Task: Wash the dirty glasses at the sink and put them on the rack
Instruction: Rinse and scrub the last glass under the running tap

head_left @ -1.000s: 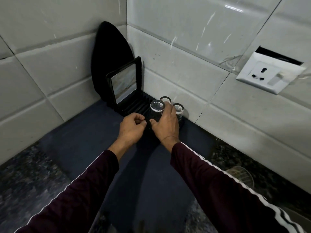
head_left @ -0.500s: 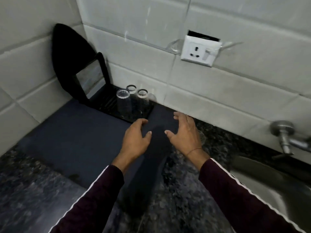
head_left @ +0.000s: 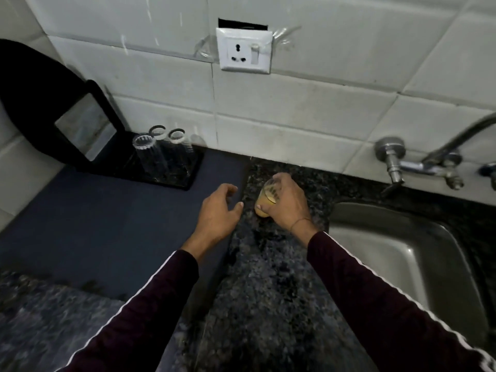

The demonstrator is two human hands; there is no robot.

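Dirty glass (head_left: 266, 197): clear tumbler, yellowish-orange residue coating the lower part, sitting upright on the speckled granite counter between the rack and the sink (head_left: 381, 253), mostly wrapped by fingers from above. Three clean glasses (head_left: 161, 154) are sitting upside down, clustered tight on the right end of the rack (head_left: 171, 178), two at the back by the tiled wall, one in front. Rack is a black flat tray, lying in the counter corner. Sink is stainless steel, sitting to the right of the dirty glass.
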